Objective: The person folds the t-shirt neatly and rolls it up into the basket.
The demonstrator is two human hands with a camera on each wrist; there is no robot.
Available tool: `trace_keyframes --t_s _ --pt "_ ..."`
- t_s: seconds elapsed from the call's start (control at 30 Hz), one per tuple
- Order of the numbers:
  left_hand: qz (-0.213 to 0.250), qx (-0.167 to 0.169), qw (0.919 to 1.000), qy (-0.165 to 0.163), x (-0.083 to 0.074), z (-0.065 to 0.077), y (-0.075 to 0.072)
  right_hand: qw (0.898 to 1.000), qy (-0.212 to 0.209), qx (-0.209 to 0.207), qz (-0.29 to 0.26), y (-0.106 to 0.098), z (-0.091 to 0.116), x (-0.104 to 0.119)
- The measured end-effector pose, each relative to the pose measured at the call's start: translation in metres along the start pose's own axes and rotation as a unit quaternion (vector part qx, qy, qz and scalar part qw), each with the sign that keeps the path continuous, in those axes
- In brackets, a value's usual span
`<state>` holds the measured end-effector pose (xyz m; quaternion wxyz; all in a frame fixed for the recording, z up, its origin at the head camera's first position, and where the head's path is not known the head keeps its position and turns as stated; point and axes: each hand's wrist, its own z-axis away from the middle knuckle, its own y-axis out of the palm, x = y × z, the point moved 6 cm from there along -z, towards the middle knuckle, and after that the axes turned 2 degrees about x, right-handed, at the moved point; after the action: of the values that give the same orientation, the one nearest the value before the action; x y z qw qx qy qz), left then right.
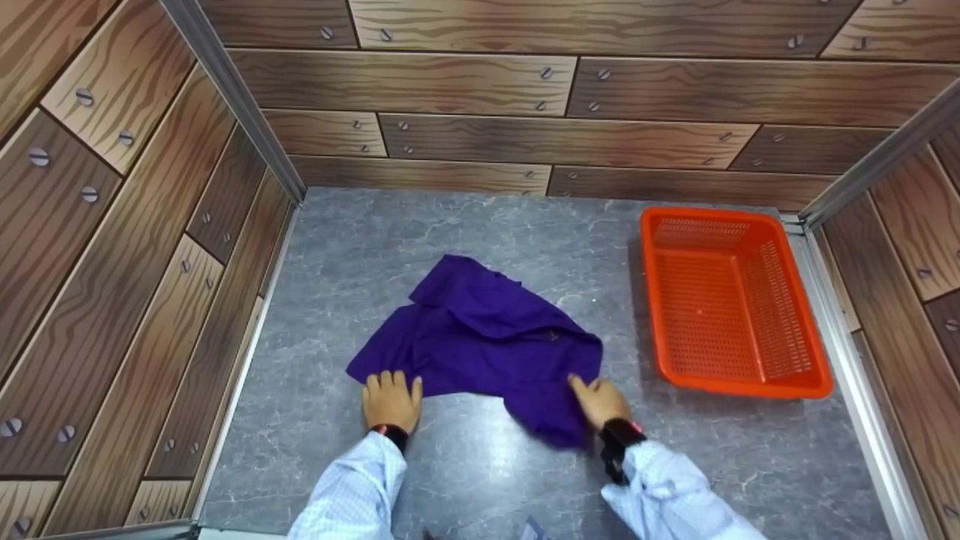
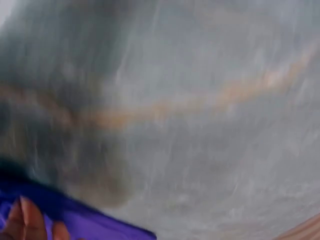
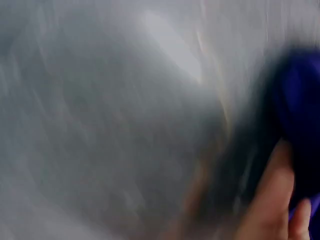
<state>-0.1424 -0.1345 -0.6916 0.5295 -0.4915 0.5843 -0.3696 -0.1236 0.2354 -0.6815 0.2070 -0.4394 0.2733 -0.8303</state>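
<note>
A purple garment (image 1: 480, 352) lies crumpled and partly folded over itself on the grey surface; its exact kind is hard to tell. On its lower left edge rests my left hand (image 1: 392, 403), fingers straight and pointing forward. In the left wrist view those fingers (image 2: 31, 220) touch the purple fabric (image 2: 95, 223). My right hand (image 1: 602, 401) grips the garment's right edge, where a lower corner hangs blurred. The right wrist view shows a finger and thumb (image 3: 272, 192) at the dark purple fabric (image 3: 302, 105), largely cut off by the frame.
An orange perforated plastic basket (image 1: 701, 300) stands to the right, with nothing visible in it. Wood-patterned walls (image 1: 465, 86) enclose the grey marbled surface (image 1: 352, 225) at the back, left and right. Metal rails (image 1: 240, 97) run along the corners.
</note>
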Motion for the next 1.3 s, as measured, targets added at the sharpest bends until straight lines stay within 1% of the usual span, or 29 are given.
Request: trace_keyframes --t_s 0.07,0.13,0.17,0.2,0.23,0.27,0.3,0.33,0.37,0.4,0.43,0.47,0.5,0.53,0.57,0.63,0.7,0.73,0.8,0.83,0.97,1.13,1.3 --pt "0.013 -0.006 0.9999 -0.003 0.001 -0.012 -0.005 0.996 -0.048 -0.056 0.039 -0.012 -0.014 0.016" --pt "0.03 -0.008 0.9995 -0.004 0.002 -0.024 -0.007 0.988 -0.11 -0.098 0.053 -0.019 -0.026 0.033" --pt "0.041 -0.007 0.9991 -0.003 0.002 -0.029 -0.008 0.981 -0.146 -0.115 0.061 -0.021 -0.031 0.042" --pt "0.052 -0.005 0.9987 0.0 0.001 -0.034 -0.009 0.971 -0.187 -0.129 0.072 -0.021 -0.035 0.05" --pt "0.062 0.0 0.9981 0.005 0.001 -0.038 -0.009 0.959 -0.229 -0.141 0.09 -0.021 -0.038 0.058" --pt "0.072 0.006 0.9973 0.011 -0.001 -0.042 -0.008 0.944 -0.269 -0.152 0.116 -0.02 -0.04 0.065" --pt "0.081 0.019 0.9965 0.016 -0.002 -0.046 -0.006 0.926 -0.311 -0.157 0.145 -0.017 -0.041 0.071" --pt "0.088 0.033 0.9954 0.02 -0.003 -0.048 -0.003 0.905 -0.351 -0.16 0.178 -0.013 -0.041 0.074" --pt "0.096 0.047 0.994 0.025 -0.004 -0.05 0.0 0.881 -0.39 -0.161 0.212 -0.008 -0.04 0.077" --pt "0.099 0.066 0.9925 0.028 -0.005 -0.051 0.005 0.859 -0.424 -0.154 0.244 -0.002 -0.038 0.077" --pt "0.102 0.086 0.9906 0.029 -0.005 -0.051 0.009 0.838 -0.45 -0.142 0.273 0.005 -0.037 0.076" --pt "0.104 0.105 0.9886 0.028 -0.006 -0.051 0.014 0.822 -0.471 -0.123 0.296 0.011 -0.035 0.073" --pt "0.103 0.124 0.9866 0.025 -0.006 -0.05 0.019 0.813 -0.481 -0.101 0.312 0.018 -0.034 0.068" --pt "0.102 0.14 0.9847 0.021 -0.006 -0.049 0.023 0.813 -0.48 -0.077 0.321 0.023 -0.034 0.062" --pt "0.1 0.153 0.983 0.017 -0.006 -0.048 0.027 0.819 -0.469 -0.053 0.327 0.027 -0.034 0.055" --pt "0.088 0.177 0.9802 0.006 -0.006 -0.046 0.034 0.841 -0.429 -0.02 0.328 0.032 -0.036 0.042" --pt "0.082 0.188 0.9788 -0.006 -0.005 -0.045 0.037 0.864 -0.387 -0.009 0.322 0.032 -0.038 0.032" --pt "0.076 0.194 0.978 -0.012 -0.005 -0.046 0.038 0.872 -0.37 -0.009 0.32 0.031 -0.039 0.029" --pt "0.069 0.203 0.9765 -0.023 -0.004 -0.046 0.038 0.883 -0.348 -0.01 0.315 0.028 -0.04 0.027" --pt "0.066 0.205 0.976 -0.028 -0.003 -0.045 0.037 0.886 -0.34 -0.011 0.316 0.027 -0.04 0.027" --pt "0.053 0.209 0.9754 -0.047 0.005 -0.038 0.036 0.889 -0.329 -0.027 0.316 0.024 -0.038 0.022" --pt "0.049 0.192 0.9772 -0.076 0.016 -0.026 0.036 0.889 -0.327 -0.051 0.317 0.025 -0.037 0.01" --pt "0.061 0.184 0.9748 -0.11 0.021 -0.011 0.036 0.894 -0.324 -0.059 0.304 0.027 -0.029 0.003"
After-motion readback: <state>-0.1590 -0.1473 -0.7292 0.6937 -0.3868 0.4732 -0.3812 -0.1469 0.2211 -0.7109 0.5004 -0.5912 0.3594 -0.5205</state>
